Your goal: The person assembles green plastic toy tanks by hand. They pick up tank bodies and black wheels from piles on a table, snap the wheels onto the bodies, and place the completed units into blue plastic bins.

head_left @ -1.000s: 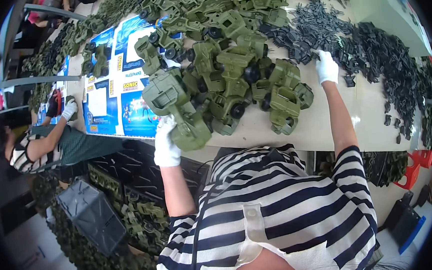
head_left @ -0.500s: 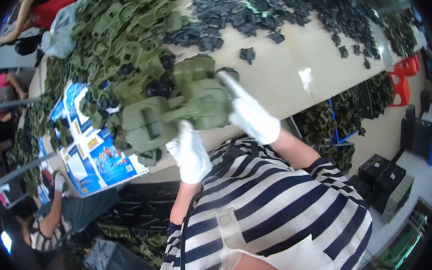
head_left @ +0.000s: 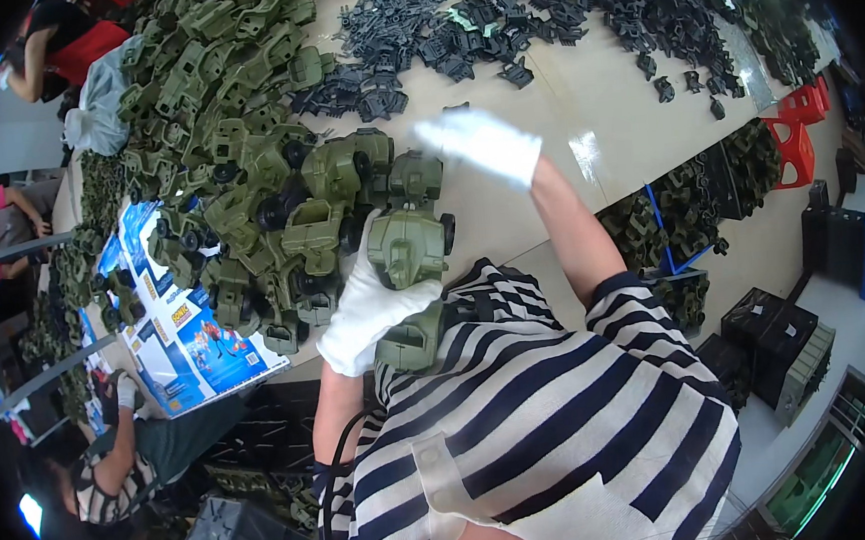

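Note:
My left hand (head_left: 371, 319), in a white glove, is closed around an olive-green toy truck (head_left: 408, 242) with black wheels, held in front of my body. The truck's squared rear end (head_left: 412, 340) hangs below the hand. My right hand (head_left: 484, 144), also gloved in white, stretches over the table. Its fingers are smeared by motion, so their grip cannot be made out. Just past this hand, a small dark grey plastic part (head_left: 455, 108) shows, mostly covered by the glove. Left of the held truck, several similar green toy trucks (head_left: 340, 166) stand close together.
Green plastic truck bodies (head_left: 209, 85) are heaped at the left, dark grey small parts (head_left: 476, 36) along the back of the table (head_left: 582, 109). A blue-and-white printed cardboard sheet (head_left: 191, 327) lies at the left edge. A co-worker (head_left: 115, 458) sits at lower left. Red stools (head_left: 793, 149) stand right.
My left hand has turned the truck and drawn it nearer my body. My right hand has left the truck and moved out over the table toward the small dark part.

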Demonstrator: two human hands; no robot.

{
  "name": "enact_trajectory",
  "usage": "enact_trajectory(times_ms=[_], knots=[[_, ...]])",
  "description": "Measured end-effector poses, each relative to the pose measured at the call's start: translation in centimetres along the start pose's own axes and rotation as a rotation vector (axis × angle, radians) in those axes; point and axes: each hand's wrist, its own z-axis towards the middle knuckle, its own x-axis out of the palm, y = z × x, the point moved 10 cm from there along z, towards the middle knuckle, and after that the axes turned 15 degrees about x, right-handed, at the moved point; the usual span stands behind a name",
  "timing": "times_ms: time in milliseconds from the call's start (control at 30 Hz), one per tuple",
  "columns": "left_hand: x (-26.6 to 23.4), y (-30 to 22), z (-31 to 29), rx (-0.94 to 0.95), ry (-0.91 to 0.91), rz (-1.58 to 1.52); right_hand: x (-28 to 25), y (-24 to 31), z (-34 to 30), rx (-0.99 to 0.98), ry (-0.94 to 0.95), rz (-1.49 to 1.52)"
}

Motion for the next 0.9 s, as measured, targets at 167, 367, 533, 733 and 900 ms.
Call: enact_trajectory(times_ms=[167, 367, 533, 733, 900], knots=[[0.7, 0.0, 0.2, -0.036, -0.044, -0.027, -3.0, -6.4, 8.1, -0.444, -0.577, -0.949], [1.5, 0.7, -0.6, -0.026, -0.122, -0.063, -4.8, -12.2, 11.0, 0.189, -0.247, -0.903], [1.6, 1.7, -1.3, 0.009, -0.161, -0.109, -2.9, -10.2, 7.5, -0.438, -0.205, -1.163], [2.0, 1.0, -0.9, 0.049, -0.226, -0.121, 0.0, -12.9, 5.3, -0.628, -0.144, -1.141], [1.5, 0.2, -0.4, 0.130, -0.261, 0.015, -0.2, -14.1, 6.5, -0.641, -0.251, -1.223]])
